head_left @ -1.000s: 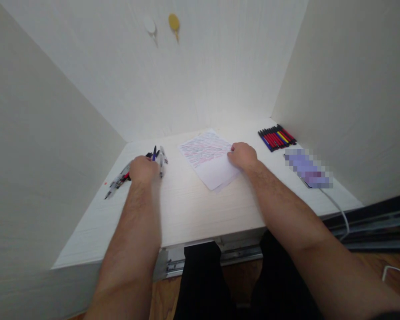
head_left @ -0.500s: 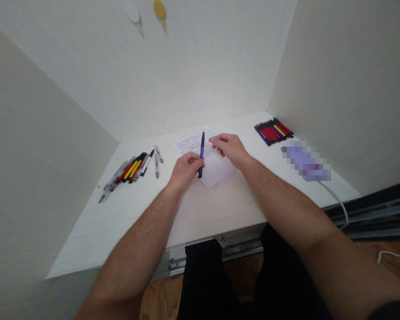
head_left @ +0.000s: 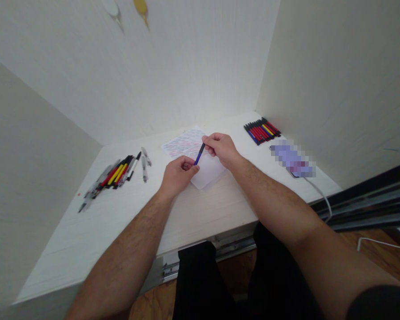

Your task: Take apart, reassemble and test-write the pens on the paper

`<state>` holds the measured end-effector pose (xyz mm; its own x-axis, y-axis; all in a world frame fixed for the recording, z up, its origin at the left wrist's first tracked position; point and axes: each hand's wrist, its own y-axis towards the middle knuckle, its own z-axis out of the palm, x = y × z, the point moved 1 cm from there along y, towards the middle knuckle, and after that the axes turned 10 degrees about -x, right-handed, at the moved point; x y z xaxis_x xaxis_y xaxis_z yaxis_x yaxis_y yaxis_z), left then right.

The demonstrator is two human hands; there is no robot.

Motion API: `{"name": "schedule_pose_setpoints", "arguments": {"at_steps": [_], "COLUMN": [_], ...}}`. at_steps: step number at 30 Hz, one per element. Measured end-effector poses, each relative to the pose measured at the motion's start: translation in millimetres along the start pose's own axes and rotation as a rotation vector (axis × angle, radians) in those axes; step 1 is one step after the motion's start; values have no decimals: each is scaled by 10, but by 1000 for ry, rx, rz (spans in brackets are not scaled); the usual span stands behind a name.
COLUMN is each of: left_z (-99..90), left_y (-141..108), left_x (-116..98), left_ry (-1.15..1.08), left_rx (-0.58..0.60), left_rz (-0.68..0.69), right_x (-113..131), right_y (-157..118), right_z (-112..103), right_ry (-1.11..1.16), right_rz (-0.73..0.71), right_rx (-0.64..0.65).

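Observation:
A blue pen with a black end [head_left: 199,155] is held above the papers, tilted with its black end up and to the right. My left hand [head_left: 180,173] grips the blue barrel near the lower end between thumb and fingers. My right hand [head_left: 220,146] pinches the black end at the top. Under both hands lie a sheet covered in coloured scribbles [head_left: 183,143] and a blank white sheet [head_left: 208,172], partly hidden by the hands.
To the left lies a loose pile of clear, yellow, red and black pens [head_left: 115,175], with clear pen pieces [head_left: 144,166] beside it. At the back right is a neat row of red, blue and yellow pens [head_left: 262,132]. A blurred phone [head_left: 291,158] with a white cable [head_left: 322,193] lies nearer.
My right hand has come onto the pen's black end, having been apart from it before. The pen has tipped to the right. The whole view has shifted a little.

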<state>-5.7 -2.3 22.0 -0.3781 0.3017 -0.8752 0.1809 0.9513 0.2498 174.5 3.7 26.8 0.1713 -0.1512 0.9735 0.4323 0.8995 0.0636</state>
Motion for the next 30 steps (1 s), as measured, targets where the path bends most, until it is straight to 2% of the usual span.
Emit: {"name": "schedule_pose_setpoints", "arguments": {"at_steps": [5,10,17,21,26,30], "left_z": [0,-11,-24,-44,-23,-11], "left_y": [5,19,-17,-24,-9,4], "left_x": [23,27,-31,-23,-9,-1], "left_ry": [4,-41,-409,-506,-528,-527], "left_rx": [16,57,296,377,296,202], "left_rz": [-14,-49,-289,-348,-323,-295], "right_x": [-15,11,59,98,102,65], "right_y": [13,2,-40,-76,-110,-144], "right_z": [2,6,-4,-2,13,32], "right_ry": [-31,25,62,102,71,-50], "right_rz": [-36,-74,-73,-32,-15,-27], "right_rx": [-24,5,83,141,154,212]}}
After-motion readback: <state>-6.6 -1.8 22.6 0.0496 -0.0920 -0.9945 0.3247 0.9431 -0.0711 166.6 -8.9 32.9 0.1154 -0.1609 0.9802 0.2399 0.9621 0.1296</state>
